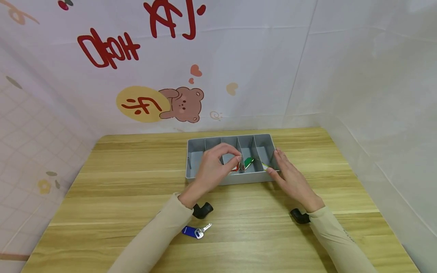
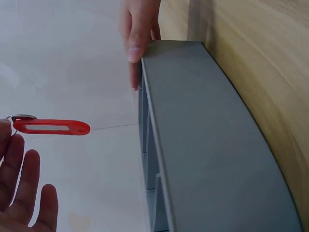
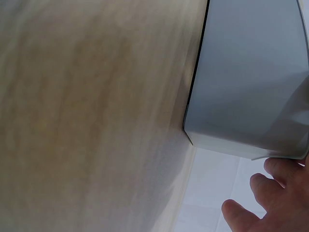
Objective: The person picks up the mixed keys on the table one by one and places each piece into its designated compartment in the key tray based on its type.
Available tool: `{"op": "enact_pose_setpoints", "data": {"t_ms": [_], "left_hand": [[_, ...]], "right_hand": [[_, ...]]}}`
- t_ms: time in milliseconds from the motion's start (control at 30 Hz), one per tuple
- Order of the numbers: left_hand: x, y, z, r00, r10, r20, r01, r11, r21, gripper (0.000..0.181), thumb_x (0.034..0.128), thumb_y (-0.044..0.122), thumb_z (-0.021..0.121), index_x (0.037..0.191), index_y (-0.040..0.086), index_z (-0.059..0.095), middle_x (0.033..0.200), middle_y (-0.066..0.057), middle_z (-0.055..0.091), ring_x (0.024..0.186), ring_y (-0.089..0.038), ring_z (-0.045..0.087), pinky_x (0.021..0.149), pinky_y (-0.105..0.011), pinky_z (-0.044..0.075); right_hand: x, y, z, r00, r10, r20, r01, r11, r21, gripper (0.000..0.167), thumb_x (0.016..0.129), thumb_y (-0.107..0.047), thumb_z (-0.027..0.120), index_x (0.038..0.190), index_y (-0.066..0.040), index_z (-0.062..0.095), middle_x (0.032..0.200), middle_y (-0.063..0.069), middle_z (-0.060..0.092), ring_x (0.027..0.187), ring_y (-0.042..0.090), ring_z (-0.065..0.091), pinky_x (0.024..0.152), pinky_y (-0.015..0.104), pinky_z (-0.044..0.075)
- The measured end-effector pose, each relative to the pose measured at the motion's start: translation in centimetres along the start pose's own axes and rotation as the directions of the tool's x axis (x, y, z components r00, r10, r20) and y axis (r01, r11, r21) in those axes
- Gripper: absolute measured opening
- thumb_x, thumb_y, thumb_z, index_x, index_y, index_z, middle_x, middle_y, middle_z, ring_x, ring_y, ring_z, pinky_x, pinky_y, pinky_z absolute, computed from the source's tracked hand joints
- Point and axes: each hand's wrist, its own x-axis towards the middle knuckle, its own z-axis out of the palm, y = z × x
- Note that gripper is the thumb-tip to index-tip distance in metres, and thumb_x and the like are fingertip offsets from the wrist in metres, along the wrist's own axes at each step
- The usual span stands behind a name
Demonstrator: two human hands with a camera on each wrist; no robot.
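Observation:
My left hand [image 1: 216, 167] pinches the ring of a red key tag [image 2: 72, 127] between thumb and fingertips. In the head view it hangs over the middle of a grey divided box [image 1: 246, 179]. The tag has a pale label window; its ring is partly hidden by my fingers. My right hand [image 1: 295, 184] rests against the box's right front corner, thumb at the front rim and fingers extended along the right end. A green key tag [image 1: 248, 162] lies in the compartment second from the right. Something yellow-edged [image 1: 264, 165] shows in the rightmost one, partly behind my right thumb.
Nearer on the wooden table [image 1: 246, 235] lies a key [image 1: 205, 228] with a blue tag [image 1: 189, 231]. Black curved pieces show by the left wrist [image 1: 186, 195] and right wrist [image 1: 314, 203]. Printed white sheeting [image 1: 259, 76] stands behind the table.

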Motion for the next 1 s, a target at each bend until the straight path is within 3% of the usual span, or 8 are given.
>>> {"op": "enact_pose_setpoints", "data": {"t_ms": [333,567,767,1000], "left_hand": [[0.7,-2.8,1.5,0.998,-0.061,-0.029,0.062,0.997,0.039,0.005,0.0949,0.01,0.075,0.097,0.012,0.08,0.098,0.002,0.074,0.091,-0.016,0.068,0.079,-0.032,0.052],[1.0,-4.2,2.1,0.993,-0.118,-0.018,0.119,0.991,0.064,0.007,0.0958,0.01,0.074,0.097,0.007,0.08,0.097,0.0,0.072,0.093,-0.022,0.068,0.084,-0.044,0.055],[1.1,-4.8,2.4,0.987,-0.162,-0.011,0.162,0.974,0.156,0.008,0.0954,0.012,0.074,0.096,0.007,0.08,0.098,-0.001,0.073,0.095,-0.022,0.069,0.09,-0.045,0.054],[1.1,-5.4,2.6,0.98,-0.201,0.015,0.19,0.947,0.26,0.009,0.096,0.013,0.073,0.099,0.008,0.08,0.105,-0.005,0.074,0.099,-0.031,0.071,0.087,-0.046,0.055]], "right_hand": [[0.0,-0.1,-0.1,1.0,0.006,0.001,-0.006,1.0,0.001,0.081,0.108,-0.051,0.048,0.165,-0.005,0.014,0.174,0.009,0.007,0.158,0.034,0.013,0.121,0.061,0.022],[-0.1,-0.2,-0.2,1.0,0.011,0.003,-0.011,1.0,0.007,0.082,0.108,-0.052,0.048,0.166,-0.005,0.014,0.173,0.012,0.009,0.158,0.034,0.013,0.12,0.061,0.022],[-0.1,-0.1,-0.1,1.0,0.013,0.003,-0.013,1.0,0.011,0.082,0.108,-0.053,0.048,0.166,-0.007,0.014,0.174,0.01,0.008,0.158,0.033,0.012,0.121,0.061,0.022],[-0.2,-0.4,-0.1,1.0,-0.006,-0.015,0.006,1.0,0.008,0.079,0.108,-0.049,0.049,0.164,-0.002,0.018,0.173,0.014,0.013,0.157,0.037,0.015,0.121,0.06,0.023]]}}
